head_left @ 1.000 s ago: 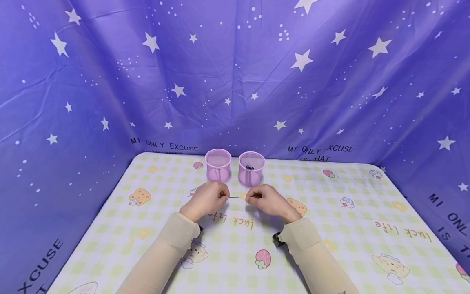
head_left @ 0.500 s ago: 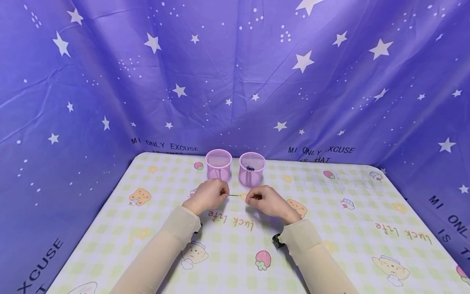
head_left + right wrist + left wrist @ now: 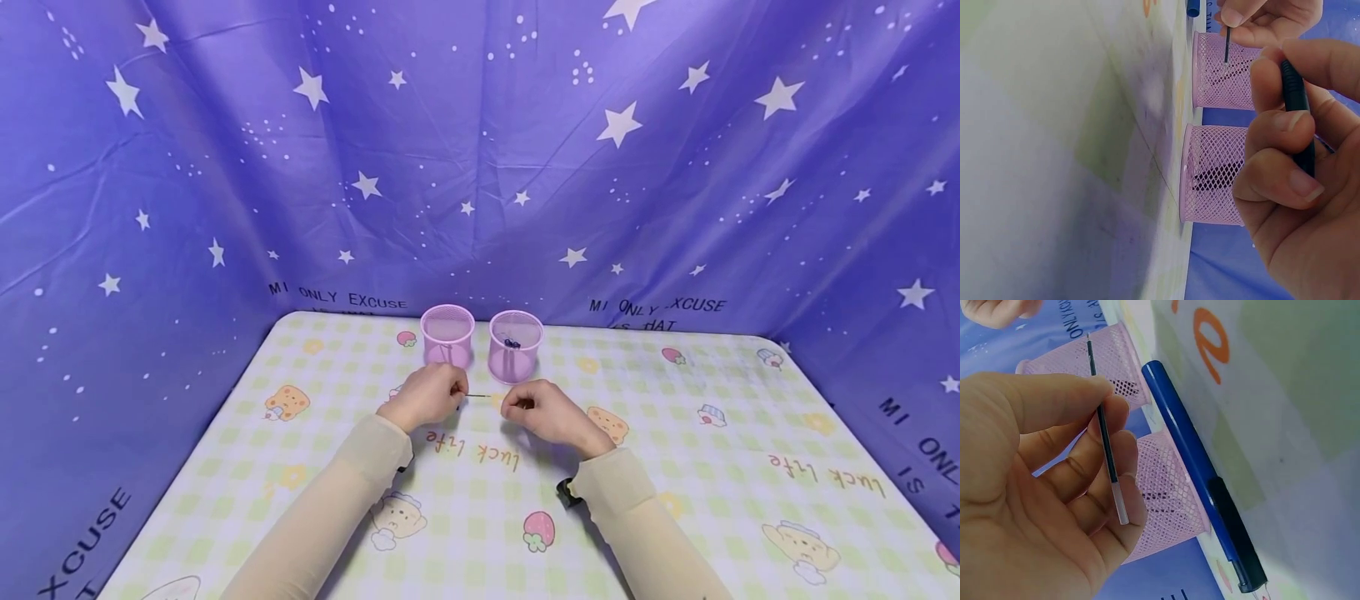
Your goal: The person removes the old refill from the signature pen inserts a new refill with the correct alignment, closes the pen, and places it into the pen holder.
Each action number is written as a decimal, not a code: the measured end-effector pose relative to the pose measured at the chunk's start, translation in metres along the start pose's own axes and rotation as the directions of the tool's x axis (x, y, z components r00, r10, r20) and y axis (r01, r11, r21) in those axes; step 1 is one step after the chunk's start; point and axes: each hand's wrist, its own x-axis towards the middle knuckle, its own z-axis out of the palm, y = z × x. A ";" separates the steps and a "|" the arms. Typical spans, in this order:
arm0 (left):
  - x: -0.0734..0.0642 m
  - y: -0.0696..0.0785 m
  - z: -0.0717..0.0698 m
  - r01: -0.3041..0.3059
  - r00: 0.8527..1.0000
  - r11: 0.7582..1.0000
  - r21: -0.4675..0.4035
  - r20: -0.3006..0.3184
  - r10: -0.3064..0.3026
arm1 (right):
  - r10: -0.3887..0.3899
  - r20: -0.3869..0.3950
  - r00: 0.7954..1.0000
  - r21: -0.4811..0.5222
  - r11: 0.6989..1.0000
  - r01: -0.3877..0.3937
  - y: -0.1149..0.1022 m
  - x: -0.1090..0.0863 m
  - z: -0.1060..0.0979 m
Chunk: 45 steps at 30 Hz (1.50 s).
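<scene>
Between thumb and index finger, my left hand pinches a thin pen refill with dark ink and a clear end. My right hand holds a short dark pen grip section, ribbed at one end, with its fingers curled round it. The refill's free end points toward the right hand, a small gap apart. Below the left hand, a blue pen barrel with a black clip lies on the table; in the head view the left hand mostly hides it.
Two pink mesh pen holders stand just beyond the hands, a left one and a right one. Dark blue items show inside the right one. A checked cloth covers the table; a starry purple curtain surrounds it.
My left hand has shifted slightly up and away from the body, carrying the refill. The right hand has hardly moved.
</scene>
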 end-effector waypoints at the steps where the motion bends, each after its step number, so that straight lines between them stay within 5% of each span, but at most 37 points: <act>1: 0.001 0.000 0.000 0.002 1.000 1.000 0.001 0.003 -0.002 | 0.000 0.000 1.000 -0.001 1.000 0.000 0.000 0.000 0.000; 45: 0.015 -0.001 0.007 0.020 0.997 0.989 0.145 0.071 -0.031 | 0.012 0.009 1.000 0.026 1.000 -0.013 -0.003 0.000 0.001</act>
